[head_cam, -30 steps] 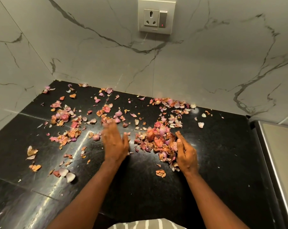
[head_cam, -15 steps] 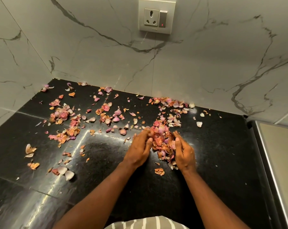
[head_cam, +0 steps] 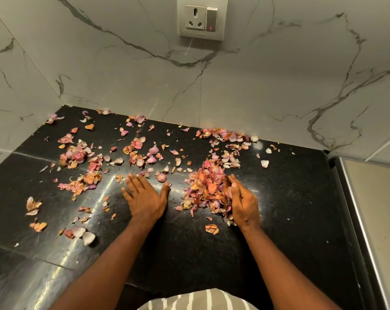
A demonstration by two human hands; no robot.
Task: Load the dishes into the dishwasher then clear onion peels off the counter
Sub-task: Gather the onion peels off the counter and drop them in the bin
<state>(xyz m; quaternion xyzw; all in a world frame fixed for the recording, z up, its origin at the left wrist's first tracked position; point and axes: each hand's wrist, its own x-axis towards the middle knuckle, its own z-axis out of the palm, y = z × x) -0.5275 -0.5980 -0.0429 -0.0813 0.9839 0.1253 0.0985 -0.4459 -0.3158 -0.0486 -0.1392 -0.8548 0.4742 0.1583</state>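
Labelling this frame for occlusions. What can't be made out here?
Head view only:
- Right hand: its palm side is hidden by the heaped onion peels it presses against.
- Counter under that heap: covered.
- Steel-edged surface at right: cut off by the frame edge; cannot tell what it is.
- Wall socket: top cut off by the frame.
- Left hand: palm down, underside unseen.

No text, label or number is legible anywhere in view.

Bare counter (head_cam: 189,253) near front; marble wall (head_cam: 144,81) blocks behind.
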